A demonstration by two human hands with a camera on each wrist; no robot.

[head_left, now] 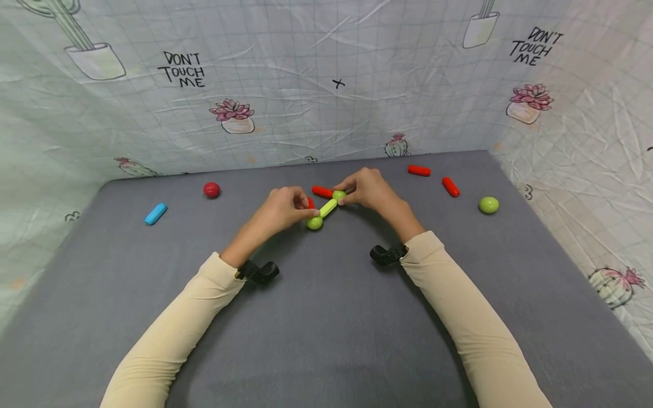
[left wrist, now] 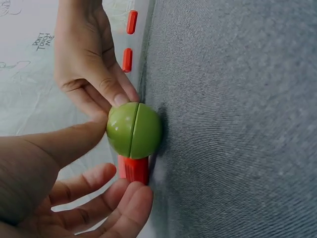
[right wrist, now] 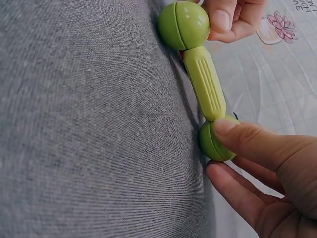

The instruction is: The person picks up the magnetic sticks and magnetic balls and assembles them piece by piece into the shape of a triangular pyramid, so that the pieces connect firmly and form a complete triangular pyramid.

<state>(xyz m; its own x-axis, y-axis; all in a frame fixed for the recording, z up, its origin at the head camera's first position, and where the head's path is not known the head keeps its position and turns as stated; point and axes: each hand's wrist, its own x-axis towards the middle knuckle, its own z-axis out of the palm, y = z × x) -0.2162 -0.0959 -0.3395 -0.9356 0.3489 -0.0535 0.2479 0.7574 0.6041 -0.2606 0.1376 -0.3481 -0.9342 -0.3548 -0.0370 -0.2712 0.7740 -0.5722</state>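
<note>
A yellow-green ribbed rod (head_left: 328,208) joins two green balls, a near one (head_left: 314,223) and a far one (head_left: 339,195). My left hand (head_left: 285,208) holds the near ball's side, its thumb on the ball and its fingers bent by a short red rod (left wrist: 134,169) attached there. With thumb and fingertips, my right hand (head_left: 371,190) pinches the far ball (right wrist: 218,144). Another red rod (head_left: 322,191) extends left from that far ball. My fingers partly hide both red rods, and whether their far ends meet cannot be seen.
On the grey table (head_left: 326,317), a blue rod (head_left: 155,213) and a red ball (head_left: 211,190) lie at left. Two loose red rods (head_left: 419,170) and a green ball (head_left: 488,204) lie at right. A printed cloth (head_left: 306,73) hangs behind the table's far edge.
</note>
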